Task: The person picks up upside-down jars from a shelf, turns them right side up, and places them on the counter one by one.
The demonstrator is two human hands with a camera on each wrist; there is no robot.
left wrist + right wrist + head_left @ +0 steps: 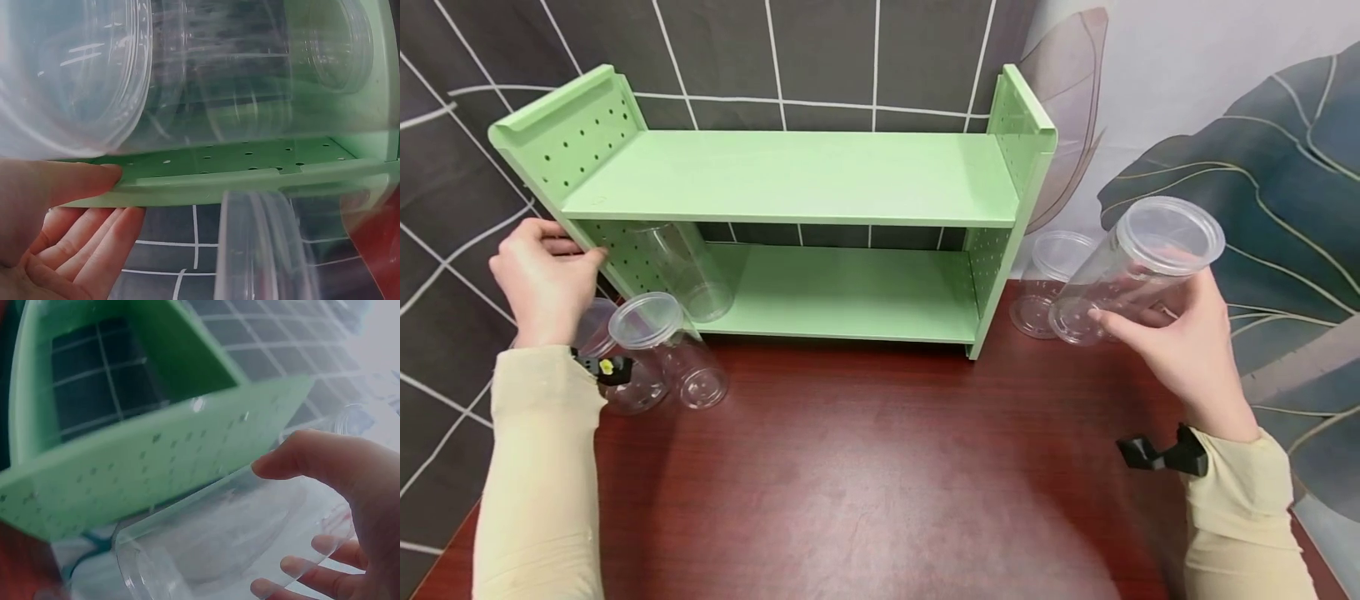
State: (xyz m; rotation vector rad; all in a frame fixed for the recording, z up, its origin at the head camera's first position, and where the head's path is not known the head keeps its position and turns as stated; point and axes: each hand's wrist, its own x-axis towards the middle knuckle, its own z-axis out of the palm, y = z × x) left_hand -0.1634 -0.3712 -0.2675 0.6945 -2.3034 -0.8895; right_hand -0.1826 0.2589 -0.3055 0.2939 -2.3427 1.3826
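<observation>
At the left, my left hand (pixel 542 279) pinches the edge of the green two-tier shelf's (pixel 820 175) perforated side panel, thumb on one face and fingers on the other. A clear lidded jar (pixel 1123 275) is in my right hand (pixel 1187 346), tilted, with the thumb on one side and the fingers round the other. Just behind it stands another clear jar (pixel 1037 292) on the table. On the lower tier, at its left end, is a clear jar (pixel 677 262). Two more lidded jars, the front one (pixel 677 350) overlapping the other (pixel 634 383), stand by the left forearm.
The shelf stands on a dark red wooden table (pixel 850 467). Behind it hangs a dark cloth with white grid lines (pixel 820 50). At the right is a pale backdrop with large painted leaves (pixel 1262 158).
</observation>
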